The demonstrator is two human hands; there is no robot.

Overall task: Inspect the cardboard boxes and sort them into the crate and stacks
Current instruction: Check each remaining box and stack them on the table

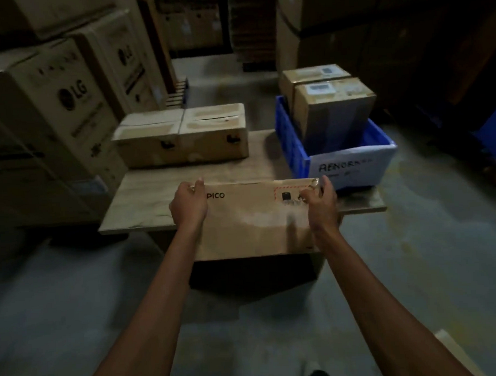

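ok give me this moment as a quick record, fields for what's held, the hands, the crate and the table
held: PICO box, both hands gripping its far top corners
left hand: on the left corner
right hand: on the right corner
blue crate: right end of table, two taped boxes inside, handwritten paper label on the front
table: two flat boxes side by side at the back left
surroundings: LG cartons stacked left
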